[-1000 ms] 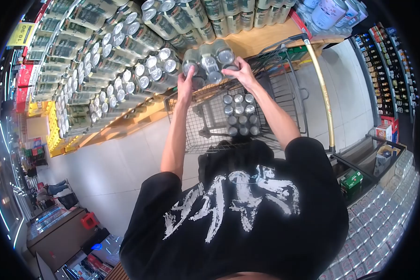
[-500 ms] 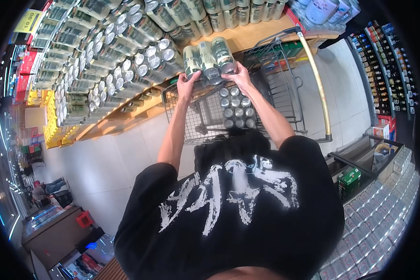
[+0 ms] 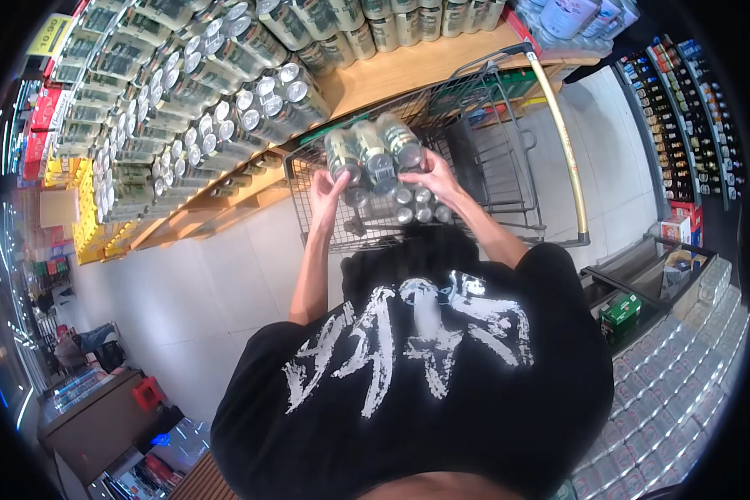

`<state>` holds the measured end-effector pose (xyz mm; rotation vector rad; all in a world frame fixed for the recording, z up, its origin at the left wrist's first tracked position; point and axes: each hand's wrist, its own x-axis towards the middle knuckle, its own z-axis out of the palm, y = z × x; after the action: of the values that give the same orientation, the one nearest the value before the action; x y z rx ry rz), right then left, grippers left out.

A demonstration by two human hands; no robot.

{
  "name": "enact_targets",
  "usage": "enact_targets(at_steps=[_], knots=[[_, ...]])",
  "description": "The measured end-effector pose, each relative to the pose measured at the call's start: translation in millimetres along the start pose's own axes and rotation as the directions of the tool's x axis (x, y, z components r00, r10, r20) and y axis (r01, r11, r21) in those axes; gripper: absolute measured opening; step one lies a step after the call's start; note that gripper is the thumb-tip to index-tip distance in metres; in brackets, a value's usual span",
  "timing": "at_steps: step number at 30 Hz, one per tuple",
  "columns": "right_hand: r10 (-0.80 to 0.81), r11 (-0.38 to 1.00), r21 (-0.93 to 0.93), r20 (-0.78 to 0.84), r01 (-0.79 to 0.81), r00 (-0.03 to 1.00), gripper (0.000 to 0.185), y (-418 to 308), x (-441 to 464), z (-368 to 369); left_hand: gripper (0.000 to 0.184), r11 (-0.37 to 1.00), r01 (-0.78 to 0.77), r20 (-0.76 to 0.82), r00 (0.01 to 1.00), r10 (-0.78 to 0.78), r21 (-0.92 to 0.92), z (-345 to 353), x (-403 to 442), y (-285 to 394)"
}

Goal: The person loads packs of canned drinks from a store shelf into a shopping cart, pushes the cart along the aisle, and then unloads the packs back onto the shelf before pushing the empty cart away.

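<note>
Between my two hands is a shrink-wrapped pack of cans, pale green and tilted, with can ends facing me. My left hand grips its left lower corner, thumb against a can end. My right hand holds the right lower side, fingers partly hidden behind the wrap. The pack is over the wire shopping cart. In the cart stands another group of cans, partly covered by the held pack.
Stacked can packs line a wooden shelf ahead and to the left. A yellow cart handle rises on the right. Behind it are bottle racks. Wrapped cans and a green box lie at lower right.
Both hands have brought the pack of cans down and toward me, away from the shelf edge. It now covers more of the cans in the cart.
</note>
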<state>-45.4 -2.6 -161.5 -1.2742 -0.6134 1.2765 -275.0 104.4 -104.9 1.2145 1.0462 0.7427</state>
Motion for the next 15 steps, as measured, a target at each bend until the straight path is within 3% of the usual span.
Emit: enact_targets(at_steps=[2, 3, 6, 7, 8, 9, 12, 15], knots=[[0.067, 0.997, -0.051, 0.024, -0.066, 0.997, 0.043, 19.7, -5.0, -1.5, 0.033, 0.997, 0.073, -0.028, 0.997, -0.072, 0.022, -14.4, -8.4, -29.1], [0.039, 0.998, 0.051, 0.048, -0.042, 0.998, 0.039, 50.2, -1.6, -3.5, 0.033, 0.996, 0.092, -0.013, 0.996, -0.093, -0.016, -19.4, -13.6, -39.0], [0.223, 0.973, 0.053, 0.017, -0.224, 0.975, 0.043, 78.5, -14.0, 10.1, 0.033, 0.98, 0.201, -0.093, 0.975, -0.2, 0.002, -31.8, -24.8, -62.1], [0.196, 0.97, 0.146, 0.01, -0.196, 0.98, 0.044, 88.7, -18.0, 17.8, 0.033, 0.976, 0.218, -0.101, 0.971, -0.219, -0.024, -36.5, -26.1, -70.8], [0.313, 0.935, 0.168, 0.02, -0.312, 0.95, 0.047, 80.3, -25.1, 27.0, 0.035, 0.957, 0.281, -0.152, 0.951, -0.269, 0.064, -52.4, -22.6, -96.6], [0.428, 0.885, 0.188, 0.03, -0.426, 0.903, 0.049, 69.5, -27.4, 33.4, 0.036, 0.966, 0.256, -0.127, 0.958, -0.258, -0.032, -48.2, -27.1, -86.7], [0.529, 0.848, 0.016, 0.012, -0.529, 0.849, 0.045, 101.3, -22.5, 40.3, 0.036, 0.905, 0.423, -0.153, 0.898, -0.412, 0.049, -75.0, -20.9, -118.9], [0.431, 0.805, -0.404, -0.103, -0.434, 0.896, 0.052, 167.3, -8.8, 36.5, 0.035, 0.841, 0.537, -0.136, 0.84, -0.525, 0.071, -91.9, -9.6, -152.8]])
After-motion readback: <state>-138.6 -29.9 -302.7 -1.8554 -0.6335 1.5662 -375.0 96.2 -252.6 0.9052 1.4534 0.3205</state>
